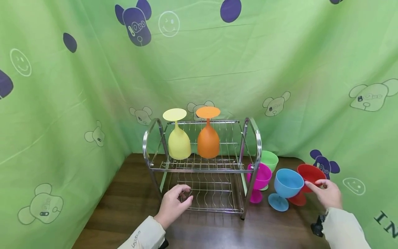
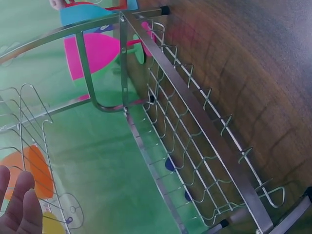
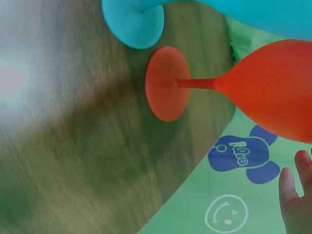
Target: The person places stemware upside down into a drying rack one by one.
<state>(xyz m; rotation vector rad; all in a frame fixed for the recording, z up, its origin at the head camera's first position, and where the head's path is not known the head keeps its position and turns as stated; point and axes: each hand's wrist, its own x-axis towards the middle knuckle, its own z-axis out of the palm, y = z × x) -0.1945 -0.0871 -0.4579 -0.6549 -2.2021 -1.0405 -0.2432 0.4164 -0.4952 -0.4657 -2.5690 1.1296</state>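
Red goblet (image 1: 312, 173), upright on brown table (image 1: 261, 228), blue goblet (image 1: 287, 185) upright just beside it, right of rack (image 1: 199, 170)

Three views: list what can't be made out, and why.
Green goblet: part of its bowl, behind the magenta goblet, head view.
Right hand: whether it pinches the red goblet; the right wrist view's right edge cuts the hand off.
Left sleeve: print too small to read surely, head view.
Curtain lettering: cut off by the head view's right edge.
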